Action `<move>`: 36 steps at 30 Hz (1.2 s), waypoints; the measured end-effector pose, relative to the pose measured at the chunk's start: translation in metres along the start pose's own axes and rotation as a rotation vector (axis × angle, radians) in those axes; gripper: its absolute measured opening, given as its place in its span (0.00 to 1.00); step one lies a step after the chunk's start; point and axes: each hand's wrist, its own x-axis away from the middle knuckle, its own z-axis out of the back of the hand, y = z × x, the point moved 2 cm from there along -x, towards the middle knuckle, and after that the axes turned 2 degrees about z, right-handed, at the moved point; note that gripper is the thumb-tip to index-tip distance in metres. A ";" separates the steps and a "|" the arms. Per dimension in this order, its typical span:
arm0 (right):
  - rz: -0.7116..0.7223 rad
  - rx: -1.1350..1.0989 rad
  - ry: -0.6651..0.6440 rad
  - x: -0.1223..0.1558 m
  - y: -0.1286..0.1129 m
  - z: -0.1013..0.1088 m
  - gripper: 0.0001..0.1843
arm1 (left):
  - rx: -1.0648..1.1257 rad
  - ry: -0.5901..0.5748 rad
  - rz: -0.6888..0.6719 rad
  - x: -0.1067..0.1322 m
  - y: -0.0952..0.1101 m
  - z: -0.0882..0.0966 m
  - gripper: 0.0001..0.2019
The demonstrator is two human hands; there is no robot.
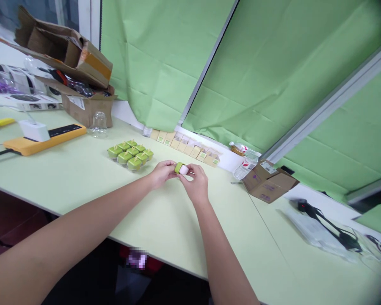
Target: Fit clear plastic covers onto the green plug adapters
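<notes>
A pale, smooth tabletop (pixel 165 220) with a thin seam toward the right stands against a wall hung with light green fabric panels (pixel 165 55). The left hand (pixel 161 174) and the right hand (pixel 197 183) meet above its middle, both with fingers closed in a narrow pinch on one small green-and-whitish block (pixel 182 169).

Just left of the hands sit nine green-topped little containers (pixel 124 157), three rows of three. Behind, along the wall, runs a row of small tan cardboard boxes (pixel 189 147), perhaps nine; they overlap too much to count surely. Two open brown cartons (pixel 85 109) are stacked at the left, near one clear plastic jar (pixel 99 125) and one orange power strip (pixel 68 131) bearing one white adapter (pixel 34 129). At the right, two clear plastic bottles (pixel 243 169) lie by one brown cardboard box (pixel 268 182).
</notes>
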 end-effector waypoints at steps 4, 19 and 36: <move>-0.018 -0.003 -0.005 0.000 0.001 -0.002 0.17 | -0.002 0.017 0.007 0.000 0.000 0.001 0.08; -0.081 -0.005 0.025 0.004 0.006 -0.008 0.18 | -0.021 0.038 0.029 -0.001 0.000 -0.002 0.04; -0.042 -0.023 0.091 0.005 0.007 -0.009 0.17 | -0.053 -0.085 -0.001 0.003 0.005 -0.006 0.20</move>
